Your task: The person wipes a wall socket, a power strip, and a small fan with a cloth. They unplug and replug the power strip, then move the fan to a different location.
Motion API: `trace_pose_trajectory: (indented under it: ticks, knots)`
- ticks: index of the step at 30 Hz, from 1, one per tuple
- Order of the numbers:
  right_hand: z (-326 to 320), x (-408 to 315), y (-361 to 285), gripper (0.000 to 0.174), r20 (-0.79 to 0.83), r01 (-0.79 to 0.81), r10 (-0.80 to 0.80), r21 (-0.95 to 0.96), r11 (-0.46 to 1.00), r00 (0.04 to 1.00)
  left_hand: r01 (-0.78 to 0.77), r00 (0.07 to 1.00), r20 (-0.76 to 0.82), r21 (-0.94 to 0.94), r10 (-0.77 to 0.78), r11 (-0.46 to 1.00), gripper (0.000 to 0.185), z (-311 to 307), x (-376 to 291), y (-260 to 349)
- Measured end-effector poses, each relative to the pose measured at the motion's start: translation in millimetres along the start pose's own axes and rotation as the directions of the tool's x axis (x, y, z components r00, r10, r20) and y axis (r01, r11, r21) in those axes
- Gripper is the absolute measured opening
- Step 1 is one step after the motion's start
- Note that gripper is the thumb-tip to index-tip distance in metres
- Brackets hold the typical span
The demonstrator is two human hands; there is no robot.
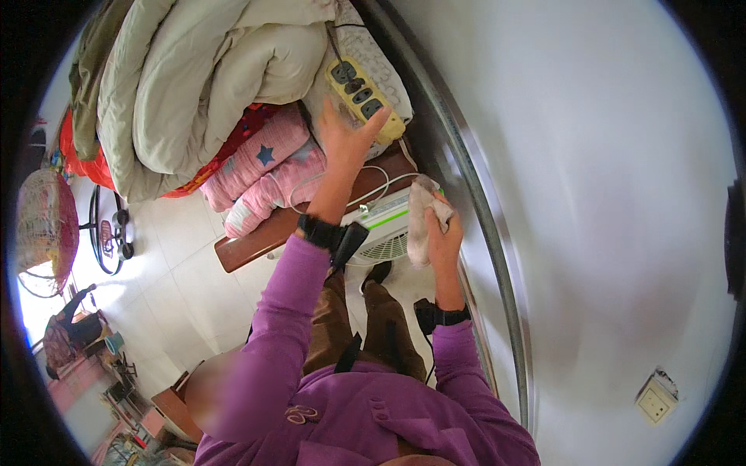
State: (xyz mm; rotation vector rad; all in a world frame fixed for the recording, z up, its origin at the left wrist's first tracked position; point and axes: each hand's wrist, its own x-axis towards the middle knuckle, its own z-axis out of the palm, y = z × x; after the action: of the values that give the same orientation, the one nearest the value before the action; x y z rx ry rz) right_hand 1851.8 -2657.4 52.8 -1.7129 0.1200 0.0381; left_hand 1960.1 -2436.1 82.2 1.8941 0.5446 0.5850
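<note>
My left hand (345,138) reaches over the near end of a yellow power strip (364,96), fingers spread and holding nothing. Its thumb overlaps the strip in view; I cannot tell whether they touch. A black plug (353,85) sits in one of the strip's sockets. My right hand (446,233) grips a soiled pale cloth (421,218), which hangs down beside a white fan (382,239) with a green stripe. The cloth hides part of the fan's right side. A white cord (379,172) loops across the brown wooden edge (245,247) between both hands.
Piled cream quilts (175,87) and pink folded bedding (274,157) lie at upper left. A grey metal rail (466,157) curves along the white wall (612,204) at right, which holds a wall socket (657,402). A basket chair (46,227) stands far left.
</note>
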Motion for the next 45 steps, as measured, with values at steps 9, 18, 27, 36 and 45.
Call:
trace_pose_trajectory:
  ticks: [9,18,27,36,45]
  knots:
    - [-6,3,-11,0.032,0.001,0.034,-0.034,-0.050,0.998,0.999,0.040,0.996,-0.090,0.197,-0.022,0.980,0.124,38,3,10]
    - [61,118,-87,0.034,0.146,0.613,-0.597,-0.260,0.746,0.789,-0.187,0.982,0.022,0.222,0.187,0.957,0.116,25,-25,-7]
    - [68,142,-99,0.035,0.330,0.541,-0.429,-0.534,0.649,0.841,0.085,0.931,0.298,0.382,-0.210,0.920,0.113,-17,-11,27]
    - [94,188,-115,0.044,0.390,0.661,-0.537,-0.508,0.552,0.748,-0.025,0.913,0.394,0.321,-0.109,0.947,0.115,-21,3,22]
    - [71,189,-136,0.044,0.480,0.757,-0.585,-0.444,0.480,0.653,-0.067,0.915,0.401,0.270,-0.048,0.961,0.100,-23,3,22]
